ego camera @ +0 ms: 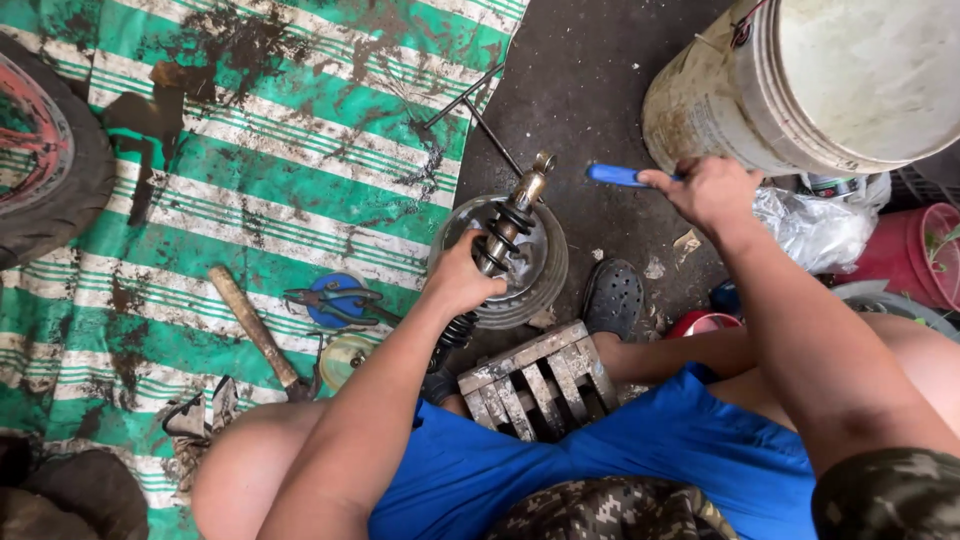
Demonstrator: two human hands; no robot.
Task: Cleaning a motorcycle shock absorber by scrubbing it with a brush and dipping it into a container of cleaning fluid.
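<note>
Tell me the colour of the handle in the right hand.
Blue handle, gripped by the right hand; head view.

A green-and-white striped tarp, blue shorts, a blue-handled tool and a red tub.

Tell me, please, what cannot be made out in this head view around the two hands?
- Blue tool: its working end is hidden behind the right hand.
- Shock absorber: its lower end disappears under the left hand and forearm.
- Metal drum: its centre is covered by the shock absorber and left hand.
- White bucket: cut off by the top and right edges.
- Tyre: cut off by the left edge.
</note>
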